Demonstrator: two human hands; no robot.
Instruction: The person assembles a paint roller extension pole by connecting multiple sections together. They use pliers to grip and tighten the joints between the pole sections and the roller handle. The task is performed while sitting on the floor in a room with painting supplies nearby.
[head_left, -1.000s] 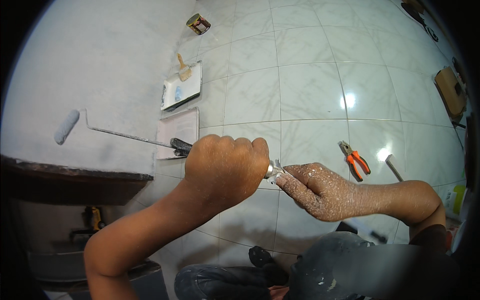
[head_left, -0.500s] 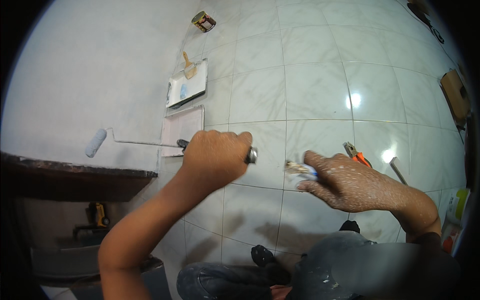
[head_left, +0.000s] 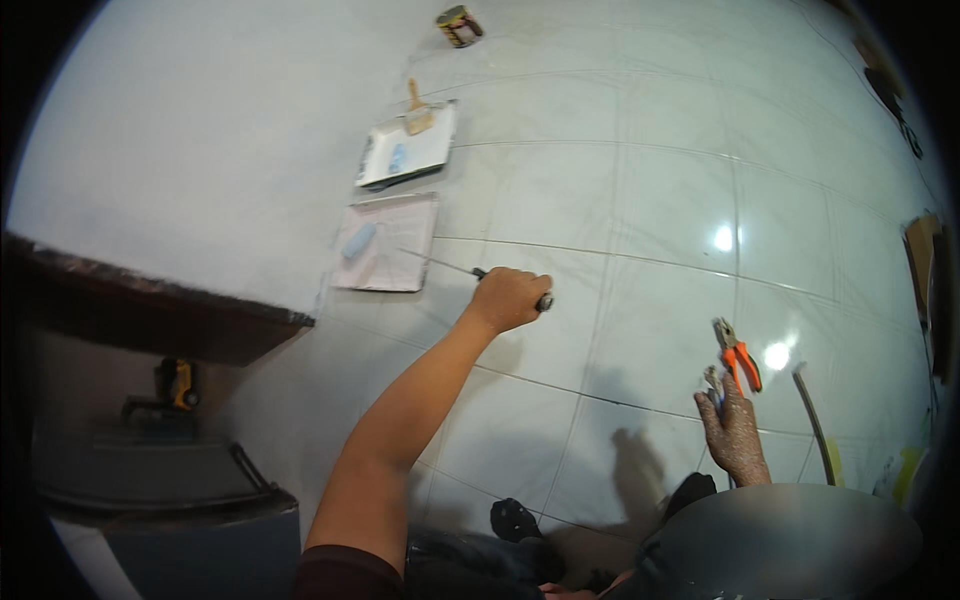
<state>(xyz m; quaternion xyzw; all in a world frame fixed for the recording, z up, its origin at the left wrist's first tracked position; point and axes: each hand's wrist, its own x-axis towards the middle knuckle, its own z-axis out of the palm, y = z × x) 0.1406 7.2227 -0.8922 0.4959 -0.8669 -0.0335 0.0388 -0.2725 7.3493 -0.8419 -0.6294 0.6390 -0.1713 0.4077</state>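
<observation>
My left hand (head_left: 508, 300) is wrapped round the dark handle of a paint roller. Its thin wire frame reaches left, and the pale blue roller sleeve (head_left: 358, 241) is over the pinkish paint tray (head_left: 410, 270); whether it touches the tray I cannot tell. My right hand (head_left: 737, 440), speckled with white paint, is low on the right. Its fingers are closed on a small white and blue object (head_left: 714, 381), mostly hidden and blurred. Just beyond those fingers lie pliers with orange grips (head_left: 740, 360) on the tiled floor.
A second, white tray (head_left: 435, 145) holds a wooden-handled paintbrush (head_left: 418, 112) and a light blue piece. Beyond it stands a tin can (head_left: 459, 27). A white wall (head_left: 200, 150) rises on the left above a dark ledge (head_left: 170, 300). A long thin strip (head_left: 815, 420) lies at right.
The roller has swung from in front of the wall to over the pinkish tray, my left hand moving right. My right hand has drawn right and down, nearer the pliers, still holding its small object.
</observation>
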